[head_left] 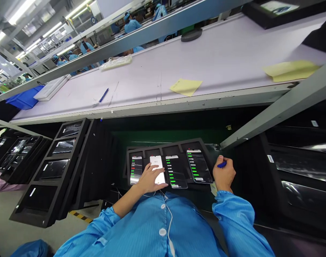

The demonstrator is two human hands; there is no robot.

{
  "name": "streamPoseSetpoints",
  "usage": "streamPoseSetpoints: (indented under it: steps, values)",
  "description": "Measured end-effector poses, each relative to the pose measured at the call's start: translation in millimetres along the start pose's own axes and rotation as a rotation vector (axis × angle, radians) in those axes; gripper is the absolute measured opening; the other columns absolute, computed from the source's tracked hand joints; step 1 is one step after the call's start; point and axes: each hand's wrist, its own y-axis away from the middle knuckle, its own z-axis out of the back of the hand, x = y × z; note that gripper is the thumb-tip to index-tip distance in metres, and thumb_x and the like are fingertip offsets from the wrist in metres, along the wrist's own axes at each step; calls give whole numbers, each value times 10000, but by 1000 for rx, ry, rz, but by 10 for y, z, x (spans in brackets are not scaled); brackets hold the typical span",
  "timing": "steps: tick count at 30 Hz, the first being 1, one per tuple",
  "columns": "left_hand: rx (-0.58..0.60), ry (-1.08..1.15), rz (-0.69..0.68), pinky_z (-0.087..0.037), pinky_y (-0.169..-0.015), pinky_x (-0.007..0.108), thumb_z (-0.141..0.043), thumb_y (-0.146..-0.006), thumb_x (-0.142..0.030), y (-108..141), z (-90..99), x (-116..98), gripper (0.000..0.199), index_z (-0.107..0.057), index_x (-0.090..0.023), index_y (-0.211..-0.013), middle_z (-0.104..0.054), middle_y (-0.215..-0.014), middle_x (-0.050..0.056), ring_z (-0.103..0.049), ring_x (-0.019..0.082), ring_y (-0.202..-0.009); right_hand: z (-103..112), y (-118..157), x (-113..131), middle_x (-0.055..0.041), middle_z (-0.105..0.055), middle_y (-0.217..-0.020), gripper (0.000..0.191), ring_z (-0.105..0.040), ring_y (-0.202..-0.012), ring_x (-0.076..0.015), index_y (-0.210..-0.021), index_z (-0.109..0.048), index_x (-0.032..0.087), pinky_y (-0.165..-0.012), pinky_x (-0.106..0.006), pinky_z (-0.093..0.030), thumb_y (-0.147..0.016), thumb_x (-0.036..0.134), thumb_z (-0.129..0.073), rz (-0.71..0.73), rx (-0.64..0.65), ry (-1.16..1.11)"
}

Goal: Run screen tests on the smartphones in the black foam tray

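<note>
Four-slot styling aside, a black foam tray [173, 149] in front of me bears several smartphones with lit screens. My left hand [149, 178] lies over a phone with a white screen [156, 161], its fingers spread and touching the glass. To the left is a phone [136, 169] showing green and red lines of text. On the other side lie a phone with green text [176, 175] and, at the tray's right end, another phone [198, 166]. Beside that last one, my right hand [224, 174] is closed round a blue pen [222, 164], mostly hidden by the fingers.
Stacked black trays with phones [55, 162] stand at the left, more trays [299, 167] at the right. A shelf [141, 82] above holds a yellow note [186, 87], a blue pen and a blue bin [26, 100]. A metal post [281, 103] slants at the right. Several people work beyond.
</note>
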Motion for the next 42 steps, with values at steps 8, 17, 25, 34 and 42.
streamPoseSetpoints:
  steps: [8, 17, 25, 34, 42]
  values:
    - [-60, -10, 82, -327, -1344, 635, -767, -985, -485, 302, 101, 205, 406, -749, -285, -1338, -808, -1290, 83, -670, 317, -1356, -9, -8, -4, -113, -652, -813, 655, -553, -718, -261, -1046, -680, 183, -755, -402, -445, -1048, 762, -374, 4, -9, 6]
    - [-48, -5, 16, -326, -1348, 634, -776, -980, -561, 67, -49, 21, 610, -644, -268, -1499, -767, -1380, 108, -611, 335, -1442, 5, -1, -7, -111, -654, -813, 624, -558, -721, -269, -1049, -680, 185, -737, -392, -433, -1052, 731, -379, 10, 2, 14]
    - [-84, 5, 125, -334, -1339, 662, -753, -988, -514, 326, 48, 207, 446, -716, -289, -1371, -799, -1278, 75, -677, 316, -1314, 3, -21, -20, -98, -636, -793, 635, -547, -710, -264, -1048, -675, 190, -744, -397, -444, -1048, 758, -390, -7, 22, 5]
    - [-79, 26, 74, -338, -1342, 641, -793, -959, -575, 55, -131, 17, 554, -700, -249, -1396, -784, -1307, 99, -654, 338, -1362, -1, -20, -23, -84, -609, -774, 625, -532, -699, -259, -1024, -661, 198, -741, -400, -439, -1038, 761, -390, -4, 17, 4]
    - [-64, 21, 79, -338, -1338, 659, -801, -964, -539, 83, -154, 30, 585, -656, -276, -1466, -755, -1382, 103, -630, 342, -1400, -3, -22, -23, -83, -623, -769, 564, -564, -731, -277, -1031, -676, 205, -760, -399, -461, -1042, 715, -436, -30, 15, -2]
